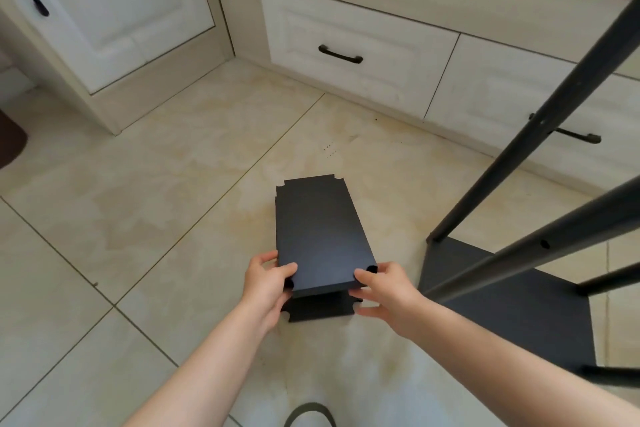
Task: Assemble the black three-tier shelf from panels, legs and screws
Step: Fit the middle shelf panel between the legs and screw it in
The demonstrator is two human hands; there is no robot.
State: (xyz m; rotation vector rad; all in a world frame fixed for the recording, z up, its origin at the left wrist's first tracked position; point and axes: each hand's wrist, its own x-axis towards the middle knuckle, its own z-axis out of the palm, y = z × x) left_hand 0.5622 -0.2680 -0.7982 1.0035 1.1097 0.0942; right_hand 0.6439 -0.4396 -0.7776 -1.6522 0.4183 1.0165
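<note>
My left hand (265, 282) and right hand (382, 291) each grasp a near corner of the upper black panel (320, 236), its near end raised above a second panel (320, 308) on the tiled floor (138, 218). The legged frame (512, 288) stands right.

White drawers (349, 52), cupboard door (114, 0), tiled floor (156, 191)

Three flat black rectangular shelf panels (322, 232), four slim black metal legs (533, 135), two white drawers (349, 52), two hands (266, 282).
</note>
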